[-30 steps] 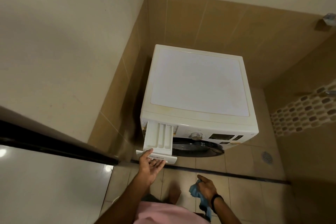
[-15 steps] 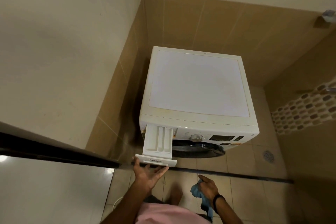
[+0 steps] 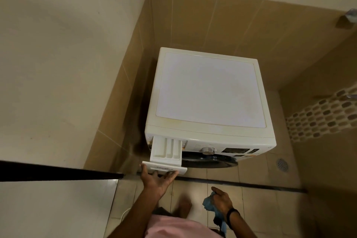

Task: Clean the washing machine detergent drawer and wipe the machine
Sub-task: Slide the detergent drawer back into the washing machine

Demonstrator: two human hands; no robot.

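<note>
A white front-load washing machine (image 3: 210,92) stands in a tiled corner. Its detergent drawer (image 3: 166,150) at the top left of the front is pulled far out, and its compartments show. My left hand (image 3: 157,179) holds the drawer's front panel from below, palm up, with the thumb at the panel's left end. My right hand (image 3: 222,202) is lower and to the right, above the floor, gripping a bunched blue cloth (image 3: 207,204). It touches nothing on the machine.
The control knob (image 3: 208,150) and dark display sit right of the drawer, above the dark door. A wall runs close along the machine's left. A dark-edged panel (image 3: 58,173) juts in at the left. A floor drain (image 3: 282,164) lies right of the machine, behind a dark floor strip (image 3: 241,183).
The drawer has slid further out of the machine with my left hand on its front panel. My right hand with the cloth has stayed about where it was.
</note>
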